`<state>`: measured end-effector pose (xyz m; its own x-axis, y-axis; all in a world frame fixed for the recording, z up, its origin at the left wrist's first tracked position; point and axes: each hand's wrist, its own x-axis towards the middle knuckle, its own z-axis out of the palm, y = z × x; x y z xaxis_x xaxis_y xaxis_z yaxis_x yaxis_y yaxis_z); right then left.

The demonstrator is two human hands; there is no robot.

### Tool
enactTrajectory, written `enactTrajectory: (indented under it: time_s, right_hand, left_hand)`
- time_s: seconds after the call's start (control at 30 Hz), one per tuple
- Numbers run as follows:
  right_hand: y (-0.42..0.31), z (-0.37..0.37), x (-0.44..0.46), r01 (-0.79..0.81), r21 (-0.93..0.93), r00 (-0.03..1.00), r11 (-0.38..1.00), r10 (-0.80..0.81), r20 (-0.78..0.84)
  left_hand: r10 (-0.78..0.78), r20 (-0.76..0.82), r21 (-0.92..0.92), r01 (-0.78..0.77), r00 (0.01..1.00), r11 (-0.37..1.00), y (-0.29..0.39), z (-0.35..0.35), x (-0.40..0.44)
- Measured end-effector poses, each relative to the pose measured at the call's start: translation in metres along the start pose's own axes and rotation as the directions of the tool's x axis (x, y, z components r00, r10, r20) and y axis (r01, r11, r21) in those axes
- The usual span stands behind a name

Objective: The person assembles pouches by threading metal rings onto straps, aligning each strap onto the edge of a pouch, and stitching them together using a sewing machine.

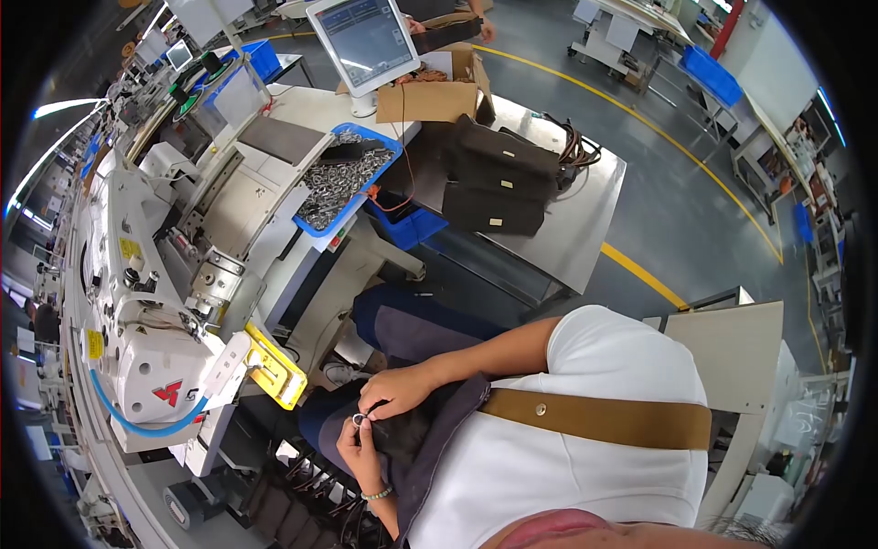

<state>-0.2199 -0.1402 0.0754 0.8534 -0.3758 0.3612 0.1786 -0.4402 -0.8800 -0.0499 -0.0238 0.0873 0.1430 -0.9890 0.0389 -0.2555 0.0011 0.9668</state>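
My right hand (395, 392) reaches in from the upper side, its fingers pinched at a small silvery ring-like piece (358, 419). Just below, my left hand (362, 448), with a beaded bracelet (377, 494) at the wrist, holds the same piece between thumb and finger. Something small and dark lies between the fingertips; its shape is unclear. Both hands are close together over my lap, beside dark cloth (402, 439).
A white sewing machine (151, 366) with a yellow-framed part (276, 366) stands at left. Behind it are a blue tray (395, 157) of metal pieces, a screen (361, 41), a cardboard box (428, 102) and dark brown pieces (494, 209) on a metal table (594, 215). Another person's hand (487, 32) shows at top.
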Motion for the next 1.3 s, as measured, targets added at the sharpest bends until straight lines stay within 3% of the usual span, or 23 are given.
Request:
enactTrajectory:
  time_s: [0.1,0.23,0.37,0.6,1.0,1.13,1.3]
  right_hand:
    - [-0.003,-0.005,-0.001,-0.014,-0.054,0.999,0.998,0.016,0.042]
    - [-0.001,0.007,-0.006,-0.003,-0.022,0.994,1.000,0.000,-0.108]
    - [0.008,0.005,-0.013,-0.005,-0.038,0.996,0.999,0.002,-0.090]
    - [0.022,-0.010,-0.026,-0.061,0.129,0.995,0.990,0.071,-0.076]
    - [0.042,-0.025,-0.049,-0.014,0.211,0.983,0.977,0.052,-0.178]
    - [0.042,-0.033,-0.054,0.015,0.258,0.981,0.966,0.036,-0.193]
    - [0.053,-0.040,-0.064,-0.089,0.236,0.988,0.968,0.115,-0.098]
  left_hand:
    - [0.001,0.007,0.009,-0.001,1.000,1.000,0.001,0.002,0.000]
    - [-0.067,-0.027,-0.168,0.061,0.997,0.984,0.002,0.007,-0.001]
    - [-0.154,-0.035,-0.272,0.139,0.987,0.952,0.002,0.015,0.002]
    - [-0.067,0.035,0.026,0.066,0.997,0.997,0.012,0.023,0.025]
    - [-0.067,0.166,-0.024,0.072,0.984,0.997,0.018,0.043,0.047]
    - [-0.064,0.126,0.035,0.060,0.990,0.998,0.013,0.055,0.052]
    - [-0.008,0.106,0.163,-0.009,0.994,0.987,0.002,0.067,0.058]
